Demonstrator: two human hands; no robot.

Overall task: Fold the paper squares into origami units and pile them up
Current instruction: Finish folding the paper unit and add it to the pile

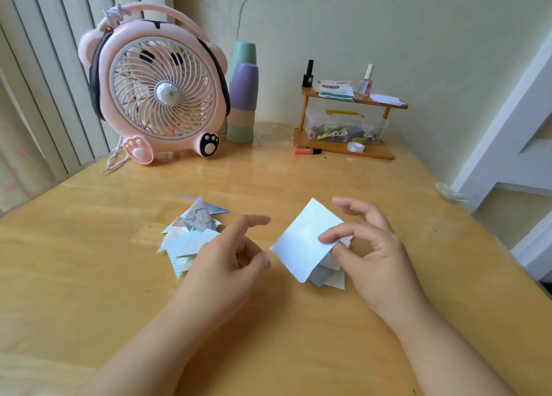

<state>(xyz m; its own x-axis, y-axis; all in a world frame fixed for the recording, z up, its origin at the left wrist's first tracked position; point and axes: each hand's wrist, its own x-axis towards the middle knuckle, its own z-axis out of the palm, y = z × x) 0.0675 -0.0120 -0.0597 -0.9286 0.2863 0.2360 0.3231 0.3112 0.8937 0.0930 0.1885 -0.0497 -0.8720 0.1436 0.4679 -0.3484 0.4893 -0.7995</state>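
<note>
Pinching the right-hand corner of a pale blue paper square (301, 240), the right hand (370, 252) has thumb and a fingertip closed on the sheet while the index finger arches up and away over its far edge. The sheet tilts, its left corner dipping toward the worktop (298, 180), and it sits above a small stack of unfolded squares (328, 276) that pokes out beneath its near side. Over on the other side, the left hand (236, 255) hovers holding nothing, fingers loosely curled, index finger reaching forward toward the gap between the 2 paper groups. Just beyond and left of that hand lies the pile of folded units (191, 234), pointed corners sticking out all round, patterned pieces on top; the hand's edge overlaps the pile's near-right side in this view. Both forearms come in from the near edge. There is bare wood ahead of the papers, running back to a pink bear-shaped desk fan (158, 91), a stack of pastel cups (242, 97) and a small wooden shelf (343, 147) against the wall. The worktop's right edge falls away not far from the right wrist.
</note>
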